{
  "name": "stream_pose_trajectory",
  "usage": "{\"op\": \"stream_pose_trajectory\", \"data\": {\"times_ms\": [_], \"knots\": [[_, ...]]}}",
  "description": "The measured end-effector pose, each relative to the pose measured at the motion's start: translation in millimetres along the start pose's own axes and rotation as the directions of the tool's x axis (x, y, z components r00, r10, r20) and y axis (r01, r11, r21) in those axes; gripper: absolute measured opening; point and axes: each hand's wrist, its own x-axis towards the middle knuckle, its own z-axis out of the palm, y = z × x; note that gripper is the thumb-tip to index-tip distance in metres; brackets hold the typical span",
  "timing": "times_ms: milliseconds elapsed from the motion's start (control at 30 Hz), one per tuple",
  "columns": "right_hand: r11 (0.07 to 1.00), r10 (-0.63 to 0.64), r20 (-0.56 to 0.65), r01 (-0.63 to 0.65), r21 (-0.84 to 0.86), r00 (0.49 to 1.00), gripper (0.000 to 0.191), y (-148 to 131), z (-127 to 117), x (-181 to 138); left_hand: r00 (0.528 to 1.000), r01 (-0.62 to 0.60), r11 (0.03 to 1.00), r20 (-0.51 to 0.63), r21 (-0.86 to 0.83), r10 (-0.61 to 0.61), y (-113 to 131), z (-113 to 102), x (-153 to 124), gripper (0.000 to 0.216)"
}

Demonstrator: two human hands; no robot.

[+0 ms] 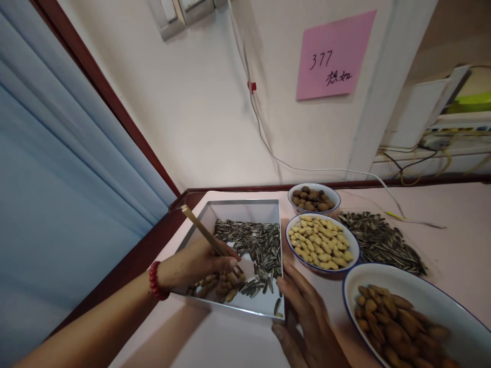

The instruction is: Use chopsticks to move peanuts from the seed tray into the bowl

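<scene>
My left hand (pixel 201 263) is closed around a pair of wooden chopsticks (pixel 203 233), whose tips reach down into a shallow square metal tray (pixel 245 205). The tray holds striped sunflower seeds (pixel 255 243) across its middle and a few peanuts (pixel 220 286) near its front left corner, right under the hand. A red bead bracelet (pixel 154 280) circles the left wrist. My right hand (pixel 307 319) rests against the tray's front right corner, fingers stretched along its edge, holding nothing.
To the right of the tray stand a bowl of peanuts (pixel 322 243), a smaller bowl of brown nuts (pixel 313 198) behind it, and a large bowl of almonds (pixel 399 322) in front. A loose pile of sunflower seeds (pixel 383 240) lies on the table. A white cable (pixel 383 181) trails along the wall.
</scene>
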Motion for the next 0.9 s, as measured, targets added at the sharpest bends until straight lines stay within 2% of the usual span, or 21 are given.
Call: {"op": "stream_pose_trajectory", "data": {"times_ms": [100, 200, 333, 433, 567, 667, 800, 900], "knots": [[1.0, 0.001, 0.014, -0.001, 0.019, 1.0, 0.05, -2, -1, 1, 0.999, 0.02, 0.999, -0.049, -0.042, -0.023, 8, -9, -7, 0.04], [1.0, 0.017, 0.016, -0.017, 0.025, 1.0, 0.056, -5, -3, 4, 0.991, 0.012, 0.982, -0.129, -0.19, -0.037, 21, -22, -17, 0.037], [0.999, 0.014, 0.028, -0.015, 0.029, 1.0, 0.064, -10, -5, 8, 0.973, -0.081, 0.953, -0.229, -0.293, 0.012, 44, -38, -20, 0.038], [0.999, 0.009, 0.035, -0.011, 0.053, 0.999, 0.068, -11, -5, 11, 0.962, -0.173, 0.934, -0.259, -0.313, 0.092, 71, -39, -9, 0.038], [0.998, -0.045, 0.059, 0.042, 0.052, 0.997, 0.074, -3, -6, 13, 0.953, -0.295, 0.89, -0.175, -0.349, 0.248, 114, -20, 24, 0.031], [0.992, -0.123, 0.094, 0.124, 0.001, 0.988, 0.076, 8, -5, 11, 0.953, -0.297, 0.884, -0.053, -0.361, 0.298, 139, 5, 56, 0.032], [0.991, -0.114, 0.107, 0.12, -0.06, 0.988, 0.078, 16, -2, 6, 0.943, -0.299, 0.893, 0.04, -0.336, 0.331, 152, 35, 92, 0.031], [0.99, -0.123, 0.094, 0.129, -0.058, 0.988, 0.078, 17, 0, 5, 0.937, -0.307, 0.893, 0.061, -0.33, 0.345, 151, 43, 100, 0.029]]}}
